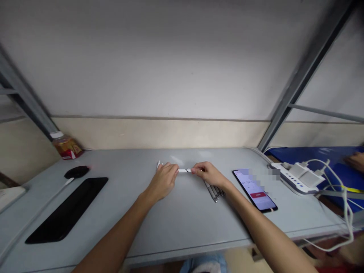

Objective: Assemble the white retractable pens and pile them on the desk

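Note:
A slim white pen (pixel 184 170) with dark marks lies level between my two hands, above the middle of the desk. My left hand (pixel 165 182) is closed around its left end, with the fingertips partly hidden. At the other end, my right hand (pixel 209 173) pinches it between thumb and fingers. Several grey pens (pixel 212 192) lie side by side under my right wrist, their tips pointing toward me; my forearm covers part of them. Just past my left hand are small white slender pieces (pixel 158 164), too hidden to name.
To the right lie a lit phone (pixel 257 193) and a white power strip (pixel 297 178) with plugs and cables. On the left are a black mat (pixel 68 210), a round black charger (pixel 76 172) and a bottle (pixel 66 146). Another person's hand (pixel 356 161) shows far right.

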Demonstrator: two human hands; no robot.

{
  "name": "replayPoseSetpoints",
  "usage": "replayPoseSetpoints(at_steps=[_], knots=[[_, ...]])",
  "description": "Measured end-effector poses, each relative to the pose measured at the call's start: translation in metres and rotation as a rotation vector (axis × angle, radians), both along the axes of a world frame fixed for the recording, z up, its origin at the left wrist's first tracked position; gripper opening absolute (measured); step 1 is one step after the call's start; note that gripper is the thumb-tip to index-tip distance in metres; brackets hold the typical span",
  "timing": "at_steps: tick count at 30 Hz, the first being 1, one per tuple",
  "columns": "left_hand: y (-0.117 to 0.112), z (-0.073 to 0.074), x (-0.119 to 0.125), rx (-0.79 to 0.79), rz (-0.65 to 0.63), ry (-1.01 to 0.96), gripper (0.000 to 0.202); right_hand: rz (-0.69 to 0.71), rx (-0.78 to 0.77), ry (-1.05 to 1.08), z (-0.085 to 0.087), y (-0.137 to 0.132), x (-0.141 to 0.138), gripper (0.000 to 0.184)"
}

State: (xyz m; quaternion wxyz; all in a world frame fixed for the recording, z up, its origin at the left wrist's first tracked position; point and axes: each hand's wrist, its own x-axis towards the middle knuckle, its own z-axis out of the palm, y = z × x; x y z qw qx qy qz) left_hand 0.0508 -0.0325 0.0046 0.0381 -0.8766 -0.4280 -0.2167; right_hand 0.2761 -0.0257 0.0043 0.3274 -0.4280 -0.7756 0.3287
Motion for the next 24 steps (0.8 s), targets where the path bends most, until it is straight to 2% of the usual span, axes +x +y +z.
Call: replayPoseSetpoints(at_steps=[5, 10, 13, 17, 24], knots=[[0.003, 0.003, -0.005, 0.029, 0.045, -0.031, 0.023, -0.099, 0.247, -0.063, 0.004, -0.01, -0.01, 0.03], [0.004, -0.001, -0.004, -0.113, 0.026, -0.164, 0.025, -0.109, 0.503, -0.066, 0.003, -0.011, -0.012, 0.022], [0.004, -0.005, 0.0, -0.128, 0.057, -0.136, 0.027, -0.111, 0.526, -0.108, 0.0, -0.006, -0.008, 0.021], [0.002, -0.008, 0.003, -0.079, 0.078, -0.038, 0.029, -0.114, 0.495, -0.294, -0.005, -0.005, -0.008, 0.029], [-0.004, -0.005, 0.005, -0.082, 0.082, 0.004, 0.026, -0.135, 0.491, -0.467, -0.005, -0.011, -0.018, 0.019]])
